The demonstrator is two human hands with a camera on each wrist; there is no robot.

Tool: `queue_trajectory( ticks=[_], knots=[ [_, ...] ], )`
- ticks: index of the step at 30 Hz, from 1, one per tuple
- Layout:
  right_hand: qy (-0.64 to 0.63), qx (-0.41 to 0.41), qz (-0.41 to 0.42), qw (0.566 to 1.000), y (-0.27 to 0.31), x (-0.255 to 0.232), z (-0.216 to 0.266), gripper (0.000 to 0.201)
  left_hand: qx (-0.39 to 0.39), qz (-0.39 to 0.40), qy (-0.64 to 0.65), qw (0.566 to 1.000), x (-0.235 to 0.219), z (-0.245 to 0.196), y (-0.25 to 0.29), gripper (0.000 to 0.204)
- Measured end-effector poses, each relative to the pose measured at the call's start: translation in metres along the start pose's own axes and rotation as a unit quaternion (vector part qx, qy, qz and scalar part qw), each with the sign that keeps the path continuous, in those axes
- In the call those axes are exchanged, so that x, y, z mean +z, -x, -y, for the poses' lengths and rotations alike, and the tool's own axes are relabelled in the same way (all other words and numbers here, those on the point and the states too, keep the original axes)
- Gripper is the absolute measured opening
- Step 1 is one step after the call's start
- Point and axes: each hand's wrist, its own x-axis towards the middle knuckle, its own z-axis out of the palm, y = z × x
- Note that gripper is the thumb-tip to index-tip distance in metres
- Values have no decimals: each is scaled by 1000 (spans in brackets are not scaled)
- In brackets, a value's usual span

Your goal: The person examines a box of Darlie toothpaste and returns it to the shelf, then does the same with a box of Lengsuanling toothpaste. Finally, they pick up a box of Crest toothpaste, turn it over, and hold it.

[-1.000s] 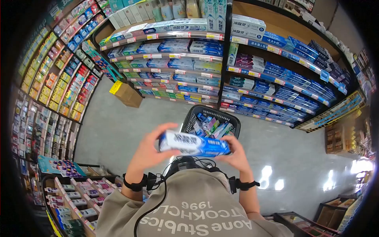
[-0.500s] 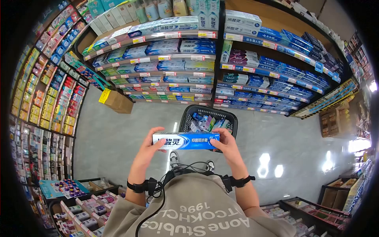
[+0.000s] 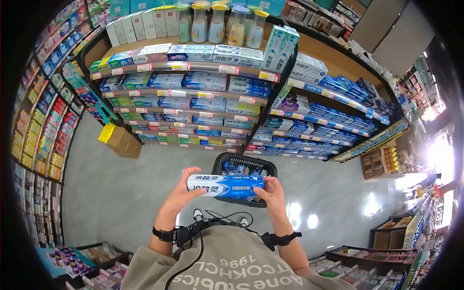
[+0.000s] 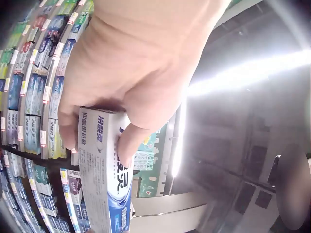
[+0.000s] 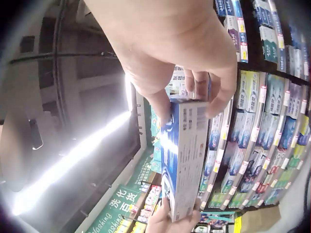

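Toothpaste box (image 3: 225, 185), one: held up between left hand (image 3: 181, 194) and right hand (image 3: 273, 195), fingers of each pinching one end; black basket (image 3: 244, 157) on the floor (image 3: 159, 166) below. Present step, apparently: inspecting the packaging. Next move likely calls for steady, two-handed turning or lowering.

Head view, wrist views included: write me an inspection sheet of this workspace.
Surface: grey floor, glossy, with bright reflections.
Job's things: blue-and-white box, held off the floor; black basket on the floor, packages inside.
Clutter: brown carton on the floor near the shelves.
Grippers: left hand and right hand grip opposite ends of the box.
Cables: black cable across the shirt; nothing seen caught on the box.
Surroundings: stocked shelves ahead and to the left.
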Motion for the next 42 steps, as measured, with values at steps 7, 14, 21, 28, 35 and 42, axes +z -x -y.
queue_trajectory(
  ticks=[7,14,21,28,35,42],
  knots=[
    [-45,-14,-93,995,11,69,4,32,24,42,-44,998,-44,-32,-23,74],
    [-100,44,-118,987,-5,80,-25,39,89,32,-166,982,-66,-43,-60,82],
    [-151,87,-83,981,-55,66,-14,46,138,-67,-198,968,-44,-59,-114,67],
    [-142,49,15,989,-104,49,1,52,161,-106,-282,940,-28,-99,-170,59],
    [-103,24,-5,994,-169,28,7,67,103,-77,-308,943,-58,-46,-245,64],
    [-58,-18,-53,997,-242,28,25,77,74,113,-130,982,-74,-57,-337,92]
  ],
)
